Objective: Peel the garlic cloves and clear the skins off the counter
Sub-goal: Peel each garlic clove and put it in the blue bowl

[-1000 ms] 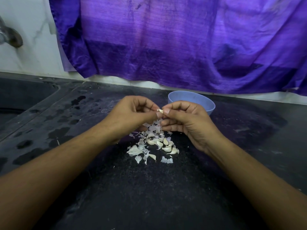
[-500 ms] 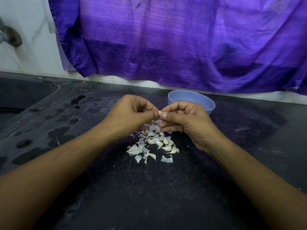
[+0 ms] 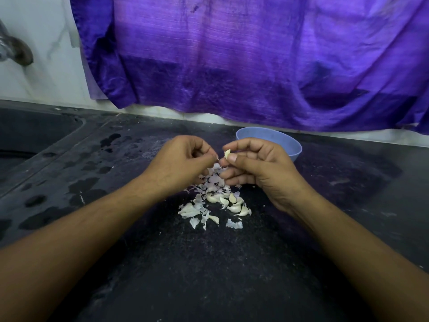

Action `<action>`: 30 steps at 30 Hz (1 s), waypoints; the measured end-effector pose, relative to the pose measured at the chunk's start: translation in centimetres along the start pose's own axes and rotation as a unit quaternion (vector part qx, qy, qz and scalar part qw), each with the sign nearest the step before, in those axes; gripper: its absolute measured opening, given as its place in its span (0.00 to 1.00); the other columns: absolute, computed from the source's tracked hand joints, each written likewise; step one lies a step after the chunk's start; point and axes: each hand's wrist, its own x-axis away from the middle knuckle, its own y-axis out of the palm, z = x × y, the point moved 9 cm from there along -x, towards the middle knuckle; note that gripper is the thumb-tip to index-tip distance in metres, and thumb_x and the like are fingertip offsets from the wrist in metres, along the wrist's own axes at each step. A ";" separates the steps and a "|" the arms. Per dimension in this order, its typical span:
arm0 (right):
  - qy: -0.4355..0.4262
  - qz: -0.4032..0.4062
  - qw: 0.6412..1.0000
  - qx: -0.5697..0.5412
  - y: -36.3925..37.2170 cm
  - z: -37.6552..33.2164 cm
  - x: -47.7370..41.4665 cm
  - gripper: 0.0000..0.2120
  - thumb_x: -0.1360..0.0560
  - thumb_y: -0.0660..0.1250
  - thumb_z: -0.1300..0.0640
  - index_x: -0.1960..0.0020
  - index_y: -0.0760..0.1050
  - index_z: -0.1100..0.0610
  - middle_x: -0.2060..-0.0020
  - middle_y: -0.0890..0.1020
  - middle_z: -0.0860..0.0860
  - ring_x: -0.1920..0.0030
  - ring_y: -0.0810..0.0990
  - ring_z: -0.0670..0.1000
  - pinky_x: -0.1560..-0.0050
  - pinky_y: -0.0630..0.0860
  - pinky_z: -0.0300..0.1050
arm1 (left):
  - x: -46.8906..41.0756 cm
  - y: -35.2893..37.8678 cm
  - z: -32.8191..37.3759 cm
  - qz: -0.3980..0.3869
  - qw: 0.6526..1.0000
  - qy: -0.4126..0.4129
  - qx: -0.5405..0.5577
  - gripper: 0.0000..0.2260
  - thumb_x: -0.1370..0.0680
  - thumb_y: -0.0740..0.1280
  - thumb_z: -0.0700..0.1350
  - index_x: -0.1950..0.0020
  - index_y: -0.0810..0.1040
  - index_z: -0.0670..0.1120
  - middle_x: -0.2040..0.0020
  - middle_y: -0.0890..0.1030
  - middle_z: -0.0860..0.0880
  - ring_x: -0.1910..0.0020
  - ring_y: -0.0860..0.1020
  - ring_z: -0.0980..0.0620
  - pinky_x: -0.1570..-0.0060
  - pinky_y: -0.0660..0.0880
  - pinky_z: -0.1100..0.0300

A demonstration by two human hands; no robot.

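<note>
My right hand pinches a pale garlic clove between thumb and forefinger, held above the counter. My left hand hangs just to its left, fingers curled, thumb and forefinger pinched; whether a bit of skin is between them I cannot tell. Below both hands lies a pile of white garlic skins mixed with several garlic cloves on the black counter. A light blue bowl stands right behind my right hand; its inside is mostly hidden.
A purple cloth hangs over the white wall behind the counter. A dark sink lies at the far left with a metal tap above it. Water spots mark the counter's left side.
My hands were pressed together on the clove; now they have come apart a little, and the clove stands free in my right hand's pinch.
</note>
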 end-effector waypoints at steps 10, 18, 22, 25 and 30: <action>-0.032 0.000 0.996 0.080 0.0 -0.5 0.1 0.08 0.24 0.72 0.69 0.46 0.79 0.65 0.60 0.86 0.62 0.62 0.87 0.56 0.60 0.83 0.45 | 0.4 1.2 0.7 -0.055 0.993 -0.011 0.108 0.10 0.25 0.75 0.49 0.52 0.84 0.43 0.58 0.86 0.48 0.60 0.82 0.55 0.61 0.83 0.56; -0.044 -0.001 0.998 0.048 0.1 -1.3 0.2 0.09 0.23 0.71 0.67 0.43 0.79 0.61 0.60 0.86 0.59 0.65 0.86 0.53 0.60 0.84 0.46 | 0.2 1.1 0.6 -0.063 0.983 -0.030 0.168 0.01 0.24 0.75 0.40 0.53 0.85 0.42 0.59 0.85 0.47 0.59 0.82 0.54 0.63 0.82 0.60; -0.041 0.001 0.997 0.064 0.0 -1.1 0.2 0.07 0.22 0.71 0.66 0.44 0.81 0.61 0.57 0.86 0.63 0.64 0.86 0.55 0.60 0.84 0.46 | 0.2 1.1 0.7 -0.060 0.988 -0.025 0.142 0.02 0.22 0.73 0.39 0.52 0.85 0.41 0.59 0.85 0.46 0.59 0.82 0.53 0.61 0.83 0.58; -0.041 0.004 0.997 0.071 0.0 -0.9 0.1 0.05 0.22 0.71 0.66 0.47 0.79 0.60 0.57 0.87 0.62 0.63 0.86 0.56 0.60 0.83 0.46 | 0.1 0.7 0.8 -0.043 0.994 -0.003 0.095 0.02 0.22 0.74 0.40 0.52 0.86 0.43 0.58 0.86 0.45 0.58 0.83 0.51 0.56 0.85 0.50; -0.059 0.021 0.994 0.086 -0.1 -0.7 0.0 0.04 0.23 0.73 0.66 0.50 0.80 0.59 0.60 0.85 0.62 0.61 0.86 0.56 0.55 0.83 0.52 | 0.2 0.0 1.4 -0.004 0.998 0.060 -0.017 0.02 0.22 0.74 0.46 0.54 0.85 0.50 0.60 0.86 0.48 0.60 0.85 0.49 0.56 0.84 0.41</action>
